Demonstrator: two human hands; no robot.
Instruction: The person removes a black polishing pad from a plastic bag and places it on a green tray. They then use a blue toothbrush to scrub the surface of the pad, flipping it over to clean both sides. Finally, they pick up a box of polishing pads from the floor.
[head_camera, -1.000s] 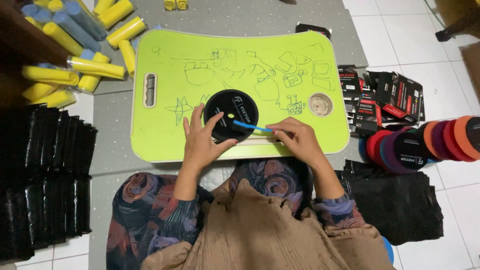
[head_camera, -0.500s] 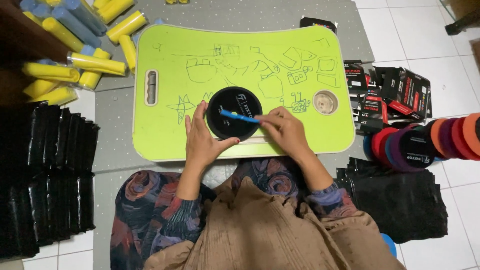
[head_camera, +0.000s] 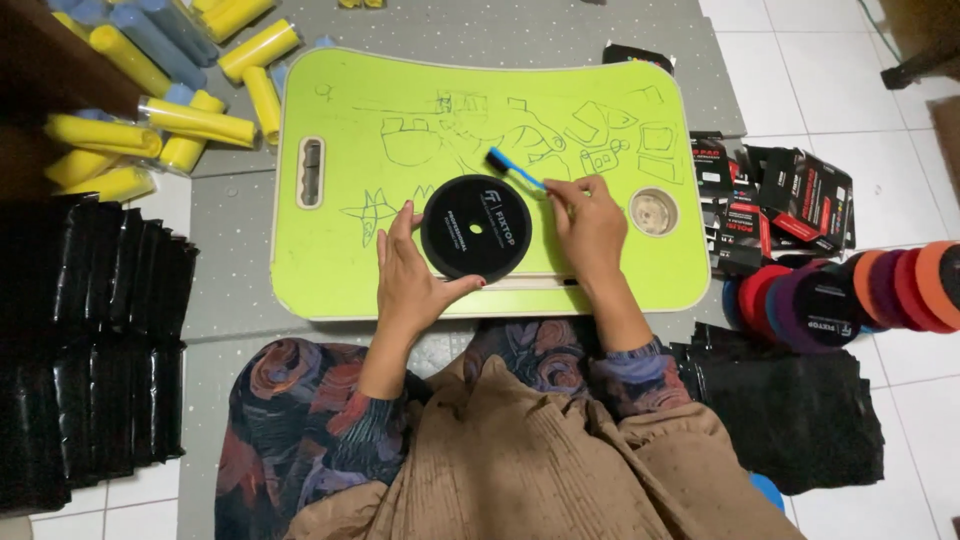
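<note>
Head view looks down on the lime-green lap surface (head_camera: 330, 270), scribbled with pen drawings, across my knees. On it lies the round black polishing pad (head_camera: 475, 227), flat, pale label up. My left hand (head_camera: 410, 275) cups its edge, steadying it. My right hand (head_camera: 590, 225) has its grip pinched on a blue brush (head_camera: 515, 169), bristles just beyond the pad's rim.

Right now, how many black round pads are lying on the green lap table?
1: the black round pad lies near the green lap table front edge, left hand on its rim, right hand beside it holding a blue brush.
</note>
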